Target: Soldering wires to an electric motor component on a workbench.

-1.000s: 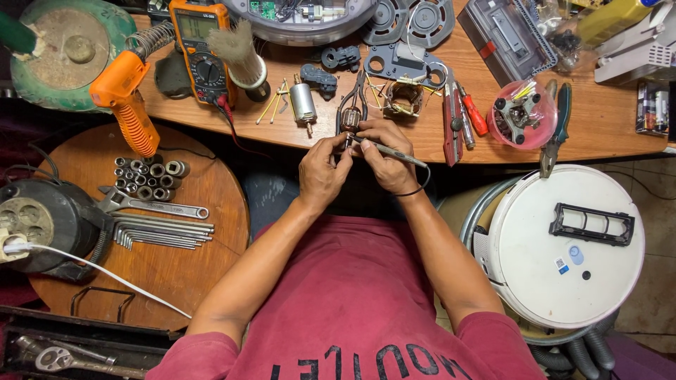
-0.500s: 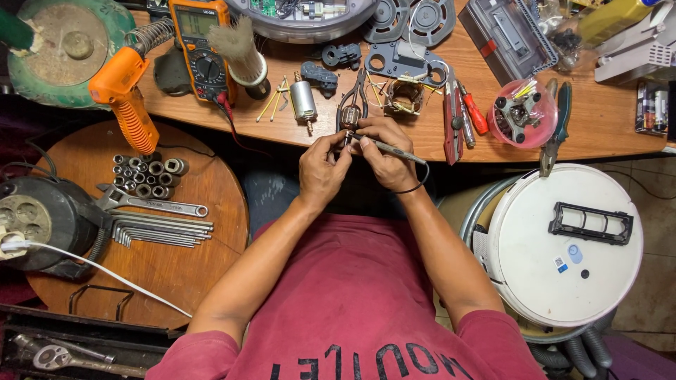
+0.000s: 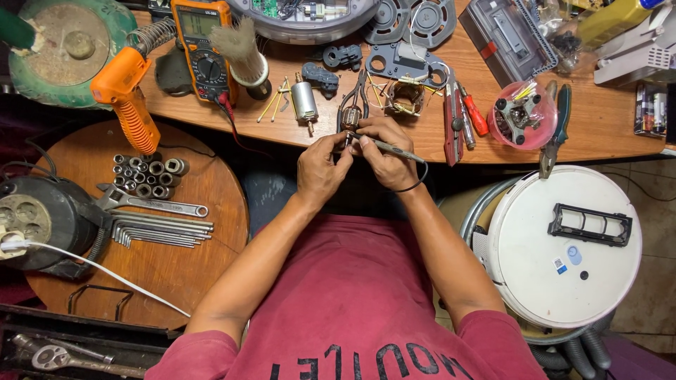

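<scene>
Round side table (image 3: 211, 232): it carries a cluster of sockets (image 3: 146, 177), an adjustable wrench (image 3: 151, 203) and a fanned set of hex keys (image 3: 162, 231), laid flat and sorted by kind, apparently so each can be picked without searching.
Orange heat gun (image 3: 127, 95): it lies with its handle over the near edge of the wooden counter (image 3: 605, 137), beside an orange multimeter (image 3: 204, 49) whose leads trail toward the person.
Small cylindrical motor (image 3: 304, 102): set down on the counter just left of the hands, apart from the work.
Left hand (image 3: 320, 169): clenched in a fingertip pinch on a small copper-wound motor armature (image 3: 350, 118), lifted just above the counter's near edge, probably to keep it steady and turned toward the tool tip.
Right hand (image 3: 384, 151): grasping a thin pen-like probe (image 3: 394, 148) with a black lead looping below the wrist; its tip meets the armature between the two hands, held like a pencil for fine control.
Pliers and screwdrivers (image 3: 461, 119): laid in a row just right of the hands, within reach.
Pink bowl (image 3: 522, 114): holds loose small parts, likely to keep them from rolling.
White round robot vacuum (image 3: 563, 246): rests underside-up on a stand at the right, well apart from the hands.
</scene>
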